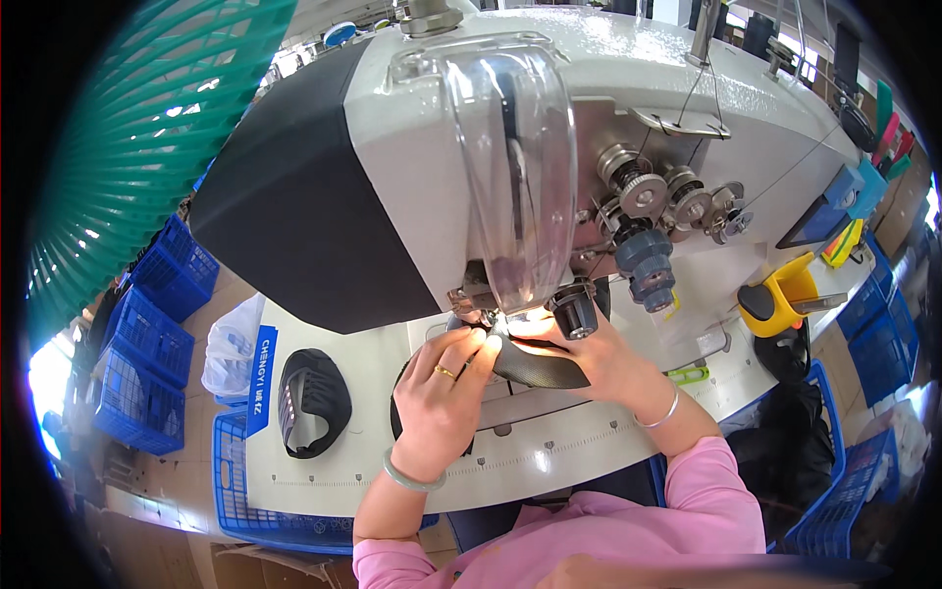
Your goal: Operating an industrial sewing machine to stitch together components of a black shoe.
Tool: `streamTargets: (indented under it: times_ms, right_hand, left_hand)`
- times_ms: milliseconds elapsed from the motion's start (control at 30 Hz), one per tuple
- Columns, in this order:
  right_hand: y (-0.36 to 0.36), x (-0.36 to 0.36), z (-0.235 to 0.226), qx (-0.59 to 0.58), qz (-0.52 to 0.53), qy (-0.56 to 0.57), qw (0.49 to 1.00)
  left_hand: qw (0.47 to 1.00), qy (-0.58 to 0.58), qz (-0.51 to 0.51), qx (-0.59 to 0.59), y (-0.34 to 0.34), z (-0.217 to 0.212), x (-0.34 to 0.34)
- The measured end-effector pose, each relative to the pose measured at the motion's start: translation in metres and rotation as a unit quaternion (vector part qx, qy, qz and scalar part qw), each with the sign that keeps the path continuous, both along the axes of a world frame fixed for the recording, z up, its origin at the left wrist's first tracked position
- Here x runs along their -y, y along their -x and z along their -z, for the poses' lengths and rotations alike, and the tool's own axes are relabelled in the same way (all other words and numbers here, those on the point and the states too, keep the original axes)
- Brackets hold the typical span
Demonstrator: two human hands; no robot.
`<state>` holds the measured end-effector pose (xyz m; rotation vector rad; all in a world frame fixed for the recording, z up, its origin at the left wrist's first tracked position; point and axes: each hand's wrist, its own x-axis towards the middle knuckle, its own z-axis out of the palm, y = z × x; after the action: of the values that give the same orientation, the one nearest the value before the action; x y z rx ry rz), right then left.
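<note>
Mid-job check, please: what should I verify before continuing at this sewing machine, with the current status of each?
1. Left hand touching the dark piece: ok.
2. Right hand touching it too: ok.
3. Clear guard on the sewing machine front: ok.
4. Fingertips well away from the lit sewing area: not ok, they are right beside it.
5. Needle position: cannot tell, too obscured.
6. Black gathered piece apart from the work, left on the table: ok.

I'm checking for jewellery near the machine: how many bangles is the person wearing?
2: a pale green bangle behind the left hand and a silver bangle behind the right hand. Any under the sleeves would be hidden.
</note>
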<state>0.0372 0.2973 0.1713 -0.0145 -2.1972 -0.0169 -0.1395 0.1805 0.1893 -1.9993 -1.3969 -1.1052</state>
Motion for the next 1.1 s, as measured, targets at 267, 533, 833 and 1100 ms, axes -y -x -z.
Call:
streamTargets:
  times_ms: [267, 533, 833, 1100]
  right_hand:
    - [0.004, -0.002, 0.004, -0.026, 0.011, -0.031, 0.999]
    - [0.007, 0.006, 0.002, -0.022, 0.029, -0.041, 0.998]
    - [0.004, 0.009, 0.006, 0.026, 0.066, -0.046, 0.996]
    - [0.003, 0.016, 0.005, 0.022, 0.067, -0.025, 0.997]
  left_hand:
    - [1.0, 0.016, -0.003, -0.024, 0.002, -0.005, 0.0]
    - [0.997, 0.014, -0.033, -0.066, 0.003, -0.005, 0.0]
    - [0.981, 0.048, -0.004, 0.186, 0.006, 0.0, -0.007]
    - [0.999, -0.036, -0.007, 0.01, 0.0, 0.004, -0.001]
